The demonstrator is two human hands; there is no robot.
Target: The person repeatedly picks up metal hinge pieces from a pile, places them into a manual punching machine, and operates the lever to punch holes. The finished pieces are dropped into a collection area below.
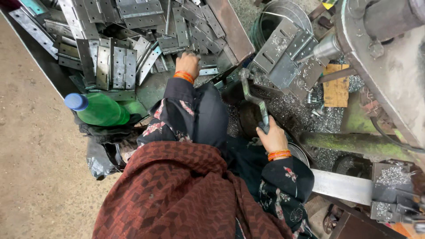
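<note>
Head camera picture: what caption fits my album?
Left hand reaches into metal plates; right hand grips a crank handle.

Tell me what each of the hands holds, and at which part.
The right hand grips the bent metal crank handle at its lower end. The left hand reaches into the pile of metal plates; whether it holds one cannot be told.

Dusty concrete floor (pixel 31 132), daylight, metal shavings (pixel 292 113) scattered.

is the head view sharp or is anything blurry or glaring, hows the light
Head view: soft, even daylight, no hard shadows; mild sheen on the metal plates, no blown glare; both hands, left and right, look sharp; wide-angle bending shows at the edges.
</note>
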